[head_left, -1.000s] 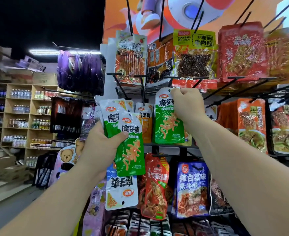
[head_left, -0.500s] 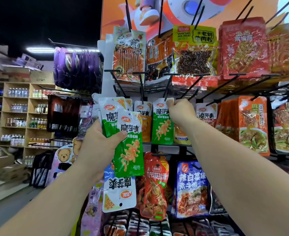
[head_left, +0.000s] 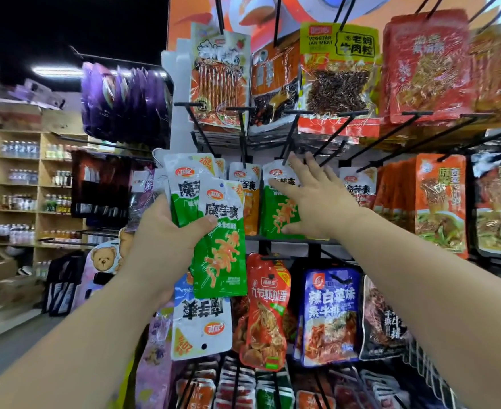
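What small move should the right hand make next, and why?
Probably move the right hand over to the left hand and pinch the top of one packet from the bunch of green packets that it grips. The right hand is open and flat against the hanging green packet, which seems already hung, and more packets wait to be hung.

Front packet (head_left: 219,240): flat foil pouch, white above, green below, printed with orange strips; upright, slightly tilted, gripped in the left hand (head_left: 166,246). Rear packet (head_left: 184,190): same design, overlapped, at its 11 o'clock. Inverted packet (head_left: 202,323): white and blue, upside down, at 6 o'clock. Hanging packet (head_left: 277,208): green, upright on a black peg (head_left: 291,137), at 3 o'clock, under the right hand (head_left: 317,202), whose straight fingers lie on it.
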Demonstrator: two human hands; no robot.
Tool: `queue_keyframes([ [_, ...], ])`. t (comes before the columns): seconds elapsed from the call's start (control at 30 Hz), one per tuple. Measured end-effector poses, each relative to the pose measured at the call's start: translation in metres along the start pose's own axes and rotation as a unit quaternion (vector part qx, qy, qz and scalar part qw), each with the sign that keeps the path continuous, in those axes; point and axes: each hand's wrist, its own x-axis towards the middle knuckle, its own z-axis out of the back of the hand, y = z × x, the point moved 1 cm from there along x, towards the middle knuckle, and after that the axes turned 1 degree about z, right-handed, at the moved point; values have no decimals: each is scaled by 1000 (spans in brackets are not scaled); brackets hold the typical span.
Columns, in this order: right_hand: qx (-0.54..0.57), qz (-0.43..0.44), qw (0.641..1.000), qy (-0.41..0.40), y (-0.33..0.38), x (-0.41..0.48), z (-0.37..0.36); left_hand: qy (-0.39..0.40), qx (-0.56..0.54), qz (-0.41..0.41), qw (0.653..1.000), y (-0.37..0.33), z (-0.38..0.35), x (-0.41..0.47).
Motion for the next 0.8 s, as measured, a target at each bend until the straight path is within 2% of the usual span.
queue_keyframes([
  [0.13,-31,-24,997,59,6,13,-9,3,8,-2,1000,1,0,1],
  [0.33,18,-63,991,115,23,24,-7,6,-9,2,1000,2,0,-1],
  [0.4,37,-71,993,83,32,19,1,6,-14,5,1000,1,0,-1],
  [0.47,151,-58,986,-34,45,6,19,4,-36,10,999,-2,1,-2],
  [0.5,256,-51,960,-102,52,-2,29,1,-46,11,999,-3,2,-2],
  [0.53,383,-51,911,-144,61,-12,39,1,-56,14,998,-3,2,-4],
  [0.6,571,-72,806,-136,77,-27,49,0,-66,24,998,-5,1,-8],
  [0.63,620,-87,772,-113,83,-30,48,3,-69,28,997,-5,-1,-11],
  [0.67,644,-98,752,-99,88,-32,46,4,-70,32,997,-6,-3,-13],
  [0.8,679,-121,717,-102,86,-37,43,18,-69,42,997,-10,-10,-15],
])
